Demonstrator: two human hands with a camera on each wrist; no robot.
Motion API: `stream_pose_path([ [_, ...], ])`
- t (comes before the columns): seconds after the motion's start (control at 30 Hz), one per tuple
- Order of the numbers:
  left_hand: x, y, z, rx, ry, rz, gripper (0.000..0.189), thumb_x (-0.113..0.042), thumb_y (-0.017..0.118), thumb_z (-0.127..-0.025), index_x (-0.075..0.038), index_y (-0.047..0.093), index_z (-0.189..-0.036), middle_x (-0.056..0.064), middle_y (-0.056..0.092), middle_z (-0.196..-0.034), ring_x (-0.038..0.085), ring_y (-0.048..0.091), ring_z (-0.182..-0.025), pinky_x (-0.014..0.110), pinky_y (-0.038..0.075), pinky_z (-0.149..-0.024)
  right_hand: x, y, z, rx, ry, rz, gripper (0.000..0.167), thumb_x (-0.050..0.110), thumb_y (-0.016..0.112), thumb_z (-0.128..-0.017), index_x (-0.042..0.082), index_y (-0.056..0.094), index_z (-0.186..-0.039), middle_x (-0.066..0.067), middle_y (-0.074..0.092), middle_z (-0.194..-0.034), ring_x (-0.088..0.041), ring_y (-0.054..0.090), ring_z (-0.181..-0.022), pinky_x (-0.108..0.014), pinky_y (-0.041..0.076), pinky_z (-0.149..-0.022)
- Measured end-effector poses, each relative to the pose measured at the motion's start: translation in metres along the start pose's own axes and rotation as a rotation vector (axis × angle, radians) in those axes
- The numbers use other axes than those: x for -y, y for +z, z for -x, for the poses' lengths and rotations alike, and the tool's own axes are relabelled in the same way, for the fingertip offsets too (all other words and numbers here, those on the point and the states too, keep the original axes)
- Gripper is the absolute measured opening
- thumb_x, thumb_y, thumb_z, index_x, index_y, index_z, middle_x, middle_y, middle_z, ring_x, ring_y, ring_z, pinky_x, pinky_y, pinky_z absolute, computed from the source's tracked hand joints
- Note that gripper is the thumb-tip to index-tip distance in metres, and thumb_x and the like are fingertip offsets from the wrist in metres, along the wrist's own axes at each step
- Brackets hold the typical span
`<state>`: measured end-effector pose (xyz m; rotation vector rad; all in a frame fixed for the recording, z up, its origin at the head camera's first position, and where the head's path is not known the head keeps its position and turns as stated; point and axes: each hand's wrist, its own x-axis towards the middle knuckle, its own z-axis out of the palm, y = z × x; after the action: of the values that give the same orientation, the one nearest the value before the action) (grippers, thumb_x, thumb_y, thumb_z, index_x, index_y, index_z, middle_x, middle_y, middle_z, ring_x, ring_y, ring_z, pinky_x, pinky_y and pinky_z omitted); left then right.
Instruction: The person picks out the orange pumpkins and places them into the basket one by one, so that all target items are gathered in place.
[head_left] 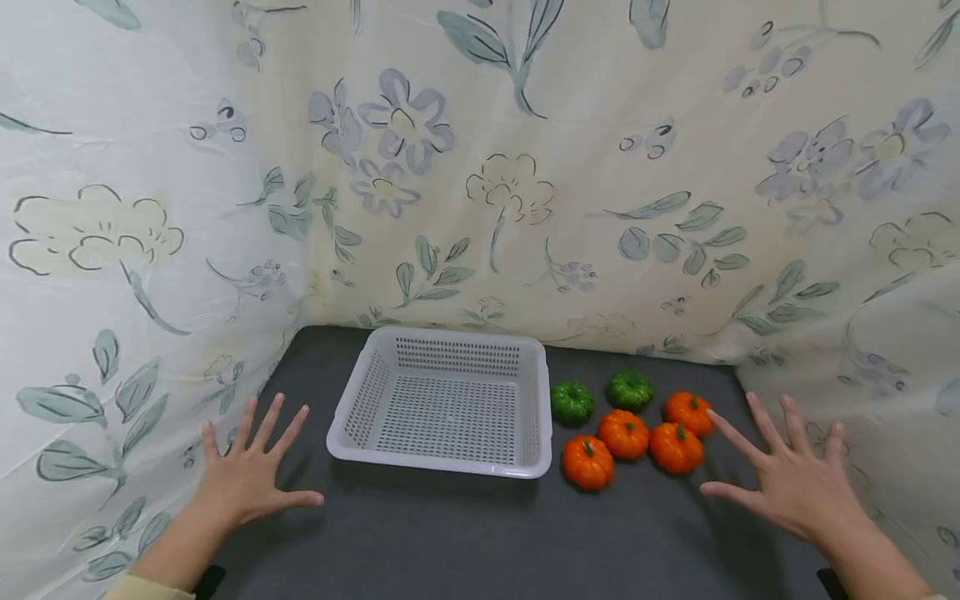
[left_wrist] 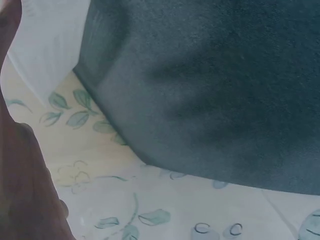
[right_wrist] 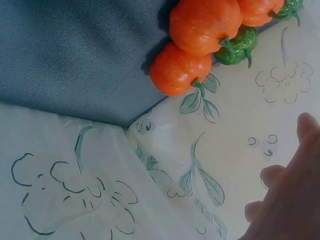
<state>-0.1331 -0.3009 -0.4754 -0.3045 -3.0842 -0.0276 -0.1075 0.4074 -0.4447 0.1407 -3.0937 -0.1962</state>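
Observation:
Fingers spread wide, my left hand (head_left: 243, 482) hovers over the left side of the dark table and holds nothing. A white plastic basket (head_left: 438, 467) with slotted walls lies to its right. Also spread and bare, my right hand (head_left: 798, 479) is at the right side. Its index fingertip overlaps the edge of an orange pumpkin (head_left: 687, 414) in the head view. More orange pumpkins, one at the front (head_left: 588, 463), cluster between basket and right hand. Behind them sit two green pumpkins, one by the basket (head_left: 572, 403) and another farther right (head_left: 629, 391).
The dark grey tabletop (head_left: 435, 542) stretches in front of the basket. Floral cloth (head_left: 510, 208) hangs behind the table and along both sides. In the right wrist view, the orange pumpkin (right_wrist: 181, 70) lies near the table's edge by the cloth.

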Motion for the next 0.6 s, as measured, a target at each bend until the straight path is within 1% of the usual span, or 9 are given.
stream_pose_path([
  [0.1,-0.001,0.002,-0.003,0.000,0.009,0.011,0.130,-0.095,0.056,-0.064,-0.034,-0.003,-0.163,0.009,-0.016,-0.170,0.039,-0.026,-0.151,0.085,-0.010,-0.103,0.000,0.002,0.003,0.009,0.010,-0.003,0.105,0.092,0.048,-0.075,0.049,0.001,-0.159,-0.020,-0.016,-0.167,-0.052,-0.027,-0.145,-0.084,-0.021,-0.096],
  [0.17,0.000,0.001,-0.006,-0.014,0.018,0.027,0.130,-0.094,0.057,-0.065,-0.034,-0.003,-0.163,0.008,-0.016,-0.170,0.040,-0.026,-0.151,0.085,-0.010,-0.103,0.001,0.003,0.005,0.013,0.014,-0.014,0.105,0.091,0.048,-0.076,0.049,0.001,-0.159,-0.020,-0.015,-0.167,-0.053,-0.027,-0.145,-0.085,-0.019,-0.096],
  [0.3,-0.002,-0.001,-0.011,-0.025,0.021,0.045,0.132,-0.092,0.059,-0.065,-0.032,-0.004,-0.163,0.008,-0.018,-0.169,0.041,-0.023,-0.152,0.085,-0.011,-0.102,0.005,0.004,0.004,0.023,0.011,-0.034,0.105,0.091,0.048,-0.076,0.048,0.003,-0.160,-0.021,-0.008,-0.168,-0.056,-0.021,-0.146,-0.088,-0.013,-0.097],
  [0.37,-0.005,-0.002,-0.013,-0.025,0.023,0.046,0.132,-0.093,0.059,-0.064,-0.032,-0.005,-0.163,0.008,-0.018,-0.169,0.042,-0.021,-0.152,0.084,-0.012,-0.103,0.007,0.003,0.004,0.040,0.008,-0.058,0.104,0.090,0.049,-0.076,0.046,0.005,-0.160,-0.022,-0.007,-0.168,-0.056,-0.020,-0.146,-0.089,-0.010,-0.096],
  [0.47,-0.012,-0.002,-0.018,-0.014,0.033,0.057,0.132,-0.092,0.060,-0.065,-0.031,-0.005,-0.163,0.009,-0.017,-0.169,0.043,-0.018,-0.153,0.084,-0.009,-0.104,0.010,0.002,0.003,0.054,0.012,-0.082,0.105,0.089,0.051,-0.077,0.043,0.008,-0.161,-0.021,-0.010,-0.168,-0.055,-0.021,-0.147,-0.090,-0.006,-0.095],
  [0.6,-0.022,-0.001,-0.025,0.001,0.040,0.090,0.131,-0.089,0.062,-0.066,-0.030,-0.003,-0.163,0.011,-0.017,-0.169,0.044,-0.014,-0.154,0.083,-0.007,-0.106,0.013,0.002,0.002,0.045,0.013,-0.098,0.104,0.086,0.054,-0.079,0.039,0.012,-0.162,-0.020,-0.014,-0.167,-0.053,-0.022,-0.147,-0.090,-0.004,-0.094],
])
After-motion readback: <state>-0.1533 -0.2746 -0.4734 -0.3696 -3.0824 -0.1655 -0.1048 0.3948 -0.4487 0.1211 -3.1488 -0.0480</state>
